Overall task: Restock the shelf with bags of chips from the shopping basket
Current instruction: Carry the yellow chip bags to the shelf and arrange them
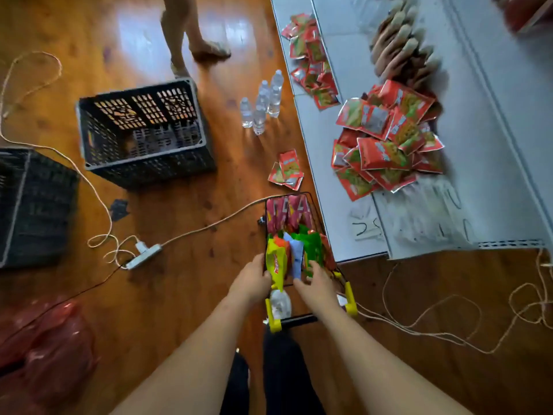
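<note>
Yellow foil catches the eye first: a yellow chip bag [276,265] stands on end at the near edge of the shopping basket [311,205], its long axis running up and toward the person. The left hand [251,281] is against its left side, fingers curled round the bag's edge as far as I can make out, though the tips are hidden behind the foil. The right hand [314,284] reaches in just beside it, fingers bent down onto a green bag [312,250]; whether they have really closed on it I cannot tell. A pale blue bag [296,259] sits between the two hands, and pink bags [284,214] fill the far end of the wire basket.

What matters for the lift is that the shelf [478,145] lies forward and to the right of the basket, so the right hand is the nearer one for placing, while the left has the firmer hold. Red packets [386,139] are already heaped on the shelf, leaving bare grey board nearer the person.

On the wooden floor to the left stand a black crate [143,130] and some water bottles [263,100].
</note>
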{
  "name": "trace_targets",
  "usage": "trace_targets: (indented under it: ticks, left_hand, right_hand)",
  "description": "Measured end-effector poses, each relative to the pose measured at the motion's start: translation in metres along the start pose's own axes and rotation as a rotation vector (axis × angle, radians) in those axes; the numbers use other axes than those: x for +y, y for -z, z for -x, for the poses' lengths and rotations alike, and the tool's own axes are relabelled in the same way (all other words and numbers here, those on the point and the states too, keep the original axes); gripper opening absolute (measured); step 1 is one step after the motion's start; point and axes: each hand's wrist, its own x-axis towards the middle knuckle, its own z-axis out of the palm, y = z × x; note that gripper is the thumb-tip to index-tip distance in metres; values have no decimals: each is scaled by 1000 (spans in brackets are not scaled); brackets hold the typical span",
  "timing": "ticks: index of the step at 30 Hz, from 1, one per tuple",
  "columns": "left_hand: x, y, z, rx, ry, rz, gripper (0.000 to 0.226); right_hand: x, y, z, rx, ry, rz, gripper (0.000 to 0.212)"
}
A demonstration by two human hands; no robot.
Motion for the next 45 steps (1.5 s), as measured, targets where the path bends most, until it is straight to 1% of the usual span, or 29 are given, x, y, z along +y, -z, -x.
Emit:
trace_targets:
  ticks: [2,5,7,8,9,10,13,15,18,20,22,24,25,26,28,30,32,33,34,36,39,41,42,43,44,45]
  left_hand:
    - [-6,-17,-38,-17,52,58,48]
    - [-18,-37,-87,-37,108,166,53]
    - [-31,-47,-115,-79,105,240,63]
    - [-41,-53,-128,-94,108,276,71]
    - [-53,-59,-141,-108,119,299,79]
    - [-64,-65,-152,-125,133,319,82]
    - [-56,-55,-150,-149,159,305,70]
    - [-51,-46,-141,-138,174,217,64]
    - [-39,-22,-120,-79,176,23,73]
    - [-25,-3,-100,-55,114,-108,84]
    - [-5,17,-75,-30,9,-227,97]
    - [22,33,-47,-42,-111,-297,111]
    - [37,40,-33,-64,-166,-328,116]
    - [53,47,-18,-87,-225,-370,119]
    - [82,59,13,-116,-359,-496,120]
    - [109,68,52,-139,-494,-641,115]
    - [133,73,93,-166,-589,-755,102]
    - [142,72,115,-198,-613,-759,93]
    - [150,71,136,-231,-641,-725,82]
    - [167,61,175,-261,-707,-595,66]
    - [188,26,228,-266,-772,-406,61]
    - [198,-7,267,-310,-847,-373,46]
    - [201,-26,287,-333,-882,-351,44]
    - [205,-47,305,-349,-895,-321,46]
    - [208,-68,328,-369,-906,-267,47]
    - [211,-89,349,-393,-919,-219,45]
  right_hand:
    - [8,-21,-42,-32,-18,-20,56]
    - [30,-63,-106,-86,-79,-29,71]
    - [39,-87,-133,-105,-101,-14,80]
    - [33,-92,-138,-110,-106,2,80]
    - [30,-98,-144,-98,-119,18,77]
    - [26,-102,-147,-69,-126,29,70]
    - [19,-103,-154,39,-185,59,43]
    - [14,-92,-148,55,-199,97,35]
    - [4,-69,-122,92,-180,143,28]
    - [-5,-48,-95,98,-138,144,21]
    - [-15,-24,-65,119,-105,137,16]
    - [-26,7,-32,131,-44,155,26]
    - [-30,24,-14,129,-6,160,33]
    - [-35,41,7,127,35,155,36]
    - [-44,75,50,136,92,142,26]
    - [-54,107,102,142,136,127,17]
    - [-60,134,160,179,185,79,26]
    - [-59,145,188,216,198,67,26]
    - [-56,154,215,263,205,56,22]
    - [-42,167,264,397,204,-12,28]
    - [-9,176,332,694,97,-193,56]
    - [17,174,373,945,14,-321,67]
    - [32,170,390,1058,-46,-401,75]
    - [47,166,406,1141,-113,-509,85]
    - [62,162,423,1190,-171,-650,95]
    - [79,160,436,1204,-210,-806,101]
